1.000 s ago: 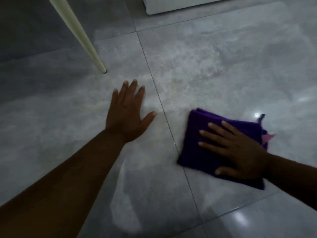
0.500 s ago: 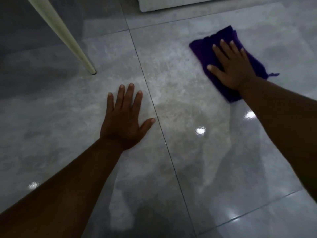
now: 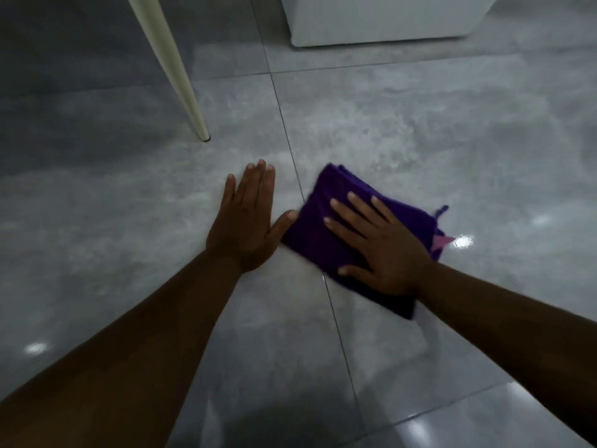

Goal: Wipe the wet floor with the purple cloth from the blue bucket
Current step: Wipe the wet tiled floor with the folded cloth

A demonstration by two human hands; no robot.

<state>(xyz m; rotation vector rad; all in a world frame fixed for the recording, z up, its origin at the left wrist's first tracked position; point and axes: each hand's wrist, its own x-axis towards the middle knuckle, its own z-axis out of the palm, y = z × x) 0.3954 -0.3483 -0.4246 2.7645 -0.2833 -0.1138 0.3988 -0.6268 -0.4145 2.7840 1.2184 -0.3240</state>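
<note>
- Head view: we see our right hand [image 3: 384, 250] spread flat, palm down, on the purple cloth [image 3: 318, 227], fingers splayed and pressing, not pinching it.
- The cloth lies folded on the grey tiled floor [image 3: 420, 140], straddling a grout line, with a loose thread and a pink tag poking out on its far right edge.
- Our left hand [image 3: 247, 221] is open and flat on the bare tile just beside the cloth; its thumb tip touches or almost touches the cloth's near-left edge. It holds nothing and seems to be propping us up.
- A cream table leg [image 3: 174, 69] stands on the floor up and left of the hands, well apart from the cloth, and a white cabinet base [image 3: 381, 21] sits at the top of the view.
- The blue bucket is not in sight.
- We judge the cloth soft, limp and light, likely damp, so it should slide easily on this glossy tile and bunch if pushed from one edge.
- The best hold, we think, is a wide flat palm over its middle, as now; lifting it would call for pinching a folded corner.
- Bright glints suggest wet patches, so the bracing palm could slip.
</note>
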